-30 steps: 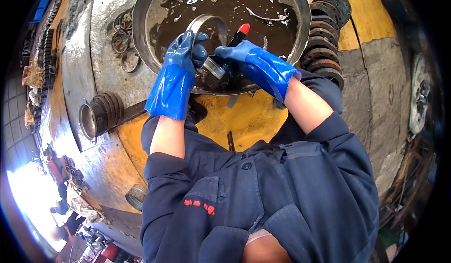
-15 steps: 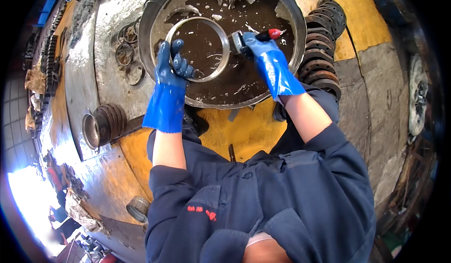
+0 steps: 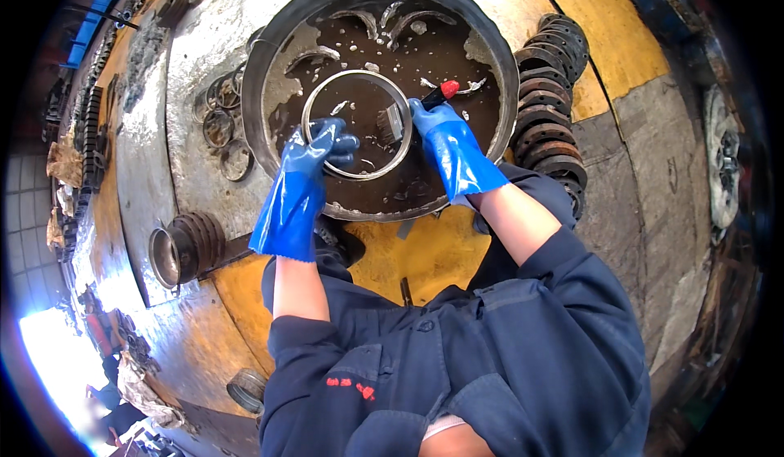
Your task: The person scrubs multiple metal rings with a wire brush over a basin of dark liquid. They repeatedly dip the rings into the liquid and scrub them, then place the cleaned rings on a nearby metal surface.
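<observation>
My left hand (image 3: pixel 321 148), in a blue rubber glove, grips the lower left side of a shiny metal ring (image 3: pixel 403 114). It holds the ring tilted over a wide round pan (image 3: pixel 260 134) of dark liquid. My right hand (image 3: pixel 441 130), gloved the same way, is closed round a paintbrush (image 3: pixel 394 124) with a dark handle and red tip. The brush's bristles show through the ring's opening, at the inner right side of its rim. Whether they touch the metal I cannot tell. Curved metal pieces (image 3: pixel 420 18) lie in the far part of the pan.
Dark and rusty discs (image 3: pixel 549 122) stand in a row just right of the pan. Thin rings (image 3: pixel 219 126) lie on the metal floor plates to its left. Nearer on the left is a ribbed cylinder (image 3: pixel 188 249), and another ring-shaped part (image 3: pixel 247 390) lies by my left elbow.
My right hand has brought the brush from outside the ring to its inner right side. The ring has shifted slightly right and nearer in the picture, and the whole view has moved a little.
</observation>
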